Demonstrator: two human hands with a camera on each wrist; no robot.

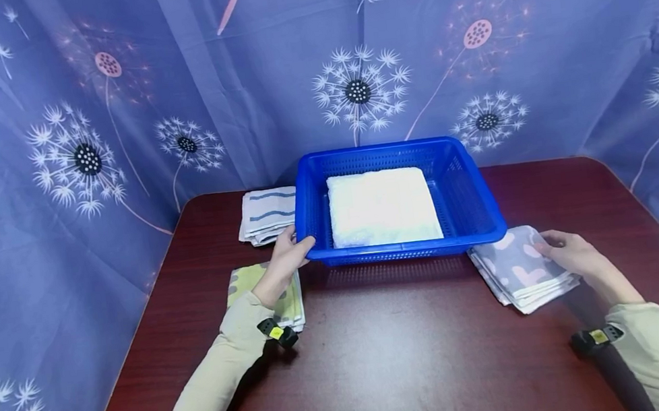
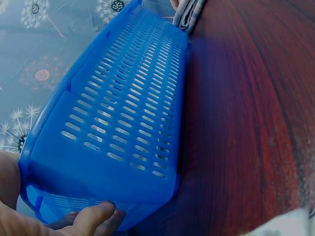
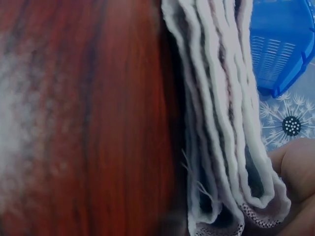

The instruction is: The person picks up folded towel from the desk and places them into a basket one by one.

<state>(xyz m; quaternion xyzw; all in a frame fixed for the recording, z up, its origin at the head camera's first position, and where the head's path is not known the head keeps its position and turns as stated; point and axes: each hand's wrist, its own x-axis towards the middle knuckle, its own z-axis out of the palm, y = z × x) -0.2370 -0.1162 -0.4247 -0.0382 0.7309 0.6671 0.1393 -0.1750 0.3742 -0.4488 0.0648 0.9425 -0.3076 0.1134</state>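
With the left grip point(image 1: 284, 259) I pinch the rim of the blue basket point(image 1: 401, 247) at its near left corner; the basket extends to the right of this grip, with a white folded cloth point(image 1: 384, 206) inside. My right grip point(image 1: 579, 257) pinches the right edge of the grey patterned cloth point(image 1: 513, 266), which is directly to its left. On the worktop point(image 1: 384, 362), a striped cloth point(image 1: 269, 207) lies behind the left grip, and a yellow-green cloth point(image 1: 245, 280) lies below it.

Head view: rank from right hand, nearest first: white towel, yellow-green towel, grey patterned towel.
1. Grey patterned towel: touching the right hand.
2. White towel: in the blue basket, center.
3. Yellow-green towel: left side, partly hidden by the left arm.
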